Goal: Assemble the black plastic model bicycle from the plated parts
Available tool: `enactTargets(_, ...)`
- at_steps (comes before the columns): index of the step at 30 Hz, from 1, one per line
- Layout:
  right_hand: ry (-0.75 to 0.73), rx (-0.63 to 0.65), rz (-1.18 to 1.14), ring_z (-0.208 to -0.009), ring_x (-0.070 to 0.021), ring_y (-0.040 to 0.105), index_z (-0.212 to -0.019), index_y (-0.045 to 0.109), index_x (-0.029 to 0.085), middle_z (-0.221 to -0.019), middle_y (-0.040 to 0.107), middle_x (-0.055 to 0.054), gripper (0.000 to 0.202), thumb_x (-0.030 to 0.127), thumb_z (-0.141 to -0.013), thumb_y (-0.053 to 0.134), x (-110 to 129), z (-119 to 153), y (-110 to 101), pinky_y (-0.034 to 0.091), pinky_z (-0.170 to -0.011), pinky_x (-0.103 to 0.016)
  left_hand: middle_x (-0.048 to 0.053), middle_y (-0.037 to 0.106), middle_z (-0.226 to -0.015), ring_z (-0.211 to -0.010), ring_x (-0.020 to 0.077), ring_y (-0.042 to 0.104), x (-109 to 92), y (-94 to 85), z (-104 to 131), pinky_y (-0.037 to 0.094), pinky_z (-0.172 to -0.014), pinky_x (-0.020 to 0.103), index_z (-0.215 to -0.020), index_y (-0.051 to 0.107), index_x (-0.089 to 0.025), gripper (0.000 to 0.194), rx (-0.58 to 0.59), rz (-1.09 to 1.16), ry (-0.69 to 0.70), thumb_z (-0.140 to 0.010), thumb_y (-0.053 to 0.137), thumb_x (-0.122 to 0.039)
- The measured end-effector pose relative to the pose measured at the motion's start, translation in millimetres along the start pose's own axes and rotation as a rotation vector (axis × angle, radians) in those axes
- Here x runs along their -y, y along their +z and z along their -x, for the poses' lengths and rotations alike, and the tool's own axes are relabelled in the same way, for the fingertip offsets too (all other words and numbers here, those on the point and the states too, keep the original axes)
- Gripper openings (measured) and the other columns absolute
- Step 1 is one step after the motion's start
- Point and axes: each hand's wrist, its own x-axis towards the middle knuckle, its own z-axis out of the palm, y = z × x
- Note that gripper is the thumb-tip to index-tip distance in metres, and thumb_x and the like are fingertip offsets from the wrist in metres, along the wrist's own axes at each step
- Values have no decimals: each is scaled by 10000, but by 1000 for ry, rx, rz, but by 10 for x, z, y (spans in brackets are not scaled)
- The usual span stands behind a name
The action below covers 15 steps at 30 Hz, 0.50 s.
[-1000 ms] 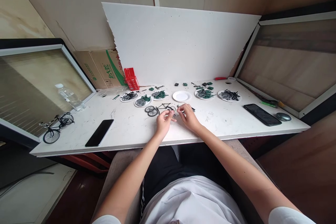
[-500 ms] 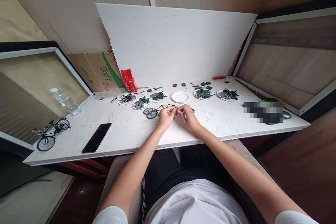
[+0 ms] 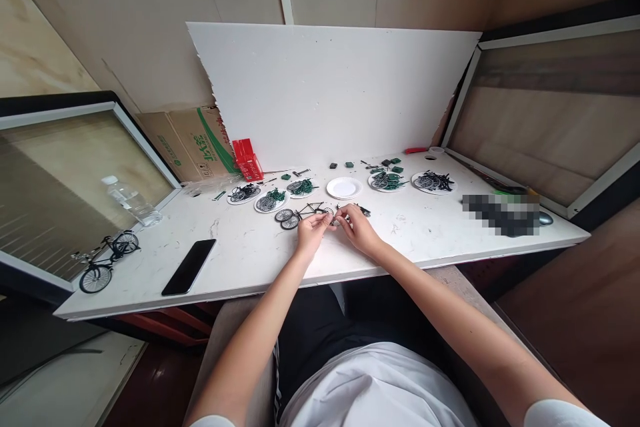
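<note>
My left hand [image 3: 314, 229] and my right hand [image 3: 357, 224] meet fingertip to fingertip over the middle of the white table [image 3: 260, 260]. Both are closed in a pinch, and whatever sits between the fingers is too small to name. Just left of and behind my left hand lie small black model bicycle wheels [image 3: 287, 219] and a thin black bicycle frame [image 3: 311, 207]. More dark small parts [image 3: 364, 211] show behind my right hand. Beyond both hands stands a white paper plate [image 3: 344, 187] with nothing on it.
Paper plates of green parts [image 3: 273, 199] and black parts [image 3: 434, 181] line the back. An assembled model bicycle [image 3: 107, 259], a phone [image 3: 189, 267] and a plastic bottle [image 3: 131, 200] are at left. A red box [image 3: 247, 160] leans by the white board [image 3: 330, 93]. A mouse [image 3: 545, 218] is at right.
The head view has shifted slightly. My fingertips have drawn a little apart, with my left hand slightly further left; both hands keep their pinch.
</note>
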Motion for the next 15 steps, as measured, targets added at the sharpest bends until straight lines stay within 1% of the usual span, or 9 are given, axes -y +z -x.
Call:
enactTargets(3, 2, 6, -11, -935, -239, 581, -1056, 575, 223, -1004, 639, -85, 173, 350, -1107, 468, -6, 2, 3, 491, -845, -393, 130, 814, -933, -843, 279, 789, -9, -6, 14, 477, -598, 275, -961, 781, -144, 416, 36, 25, -13, -785, 869, -511)
enactTargets(8, 18, 3, -23, -940, -235, 600, -1061, 581, 222, -1016, 648, -86, 164, 342, -1099, 475, -29, 11, 9, 507, -857, -396, 151, 814, -1048, -914, 279, 790, 12, -12, 13, 554, -691, 309, -999, 796, -146, 426, 98, 72, -27, -777, 879, -500)
enactTargets(12, 33, -12, -24, -962, -236, 594, -1061, 573, 220, -1030, 644, -88, 185, 364, -1102, 465, -44, 15, 12, 510, -866, -395, 162, 805, -1108, -950, 273, 786, 48, -12, -8, 603, -773, 360, -1051, 795, -136, 432, 109, 129, -62, -751, 917, -422)
enactTargets(15, 43, -13, -27, -955, -235, 592, -1060, 572, 220, -1023, 641, -88, 196, 374, -1105, 460, -45, 16, 10, 509, -863, -397, 170, 801, -1127, -986, 275, 778, 57, -18, -15, 612, -797, 374, -1075, 791, -133, 448, 119, 132, -82, -730, 937, -377)
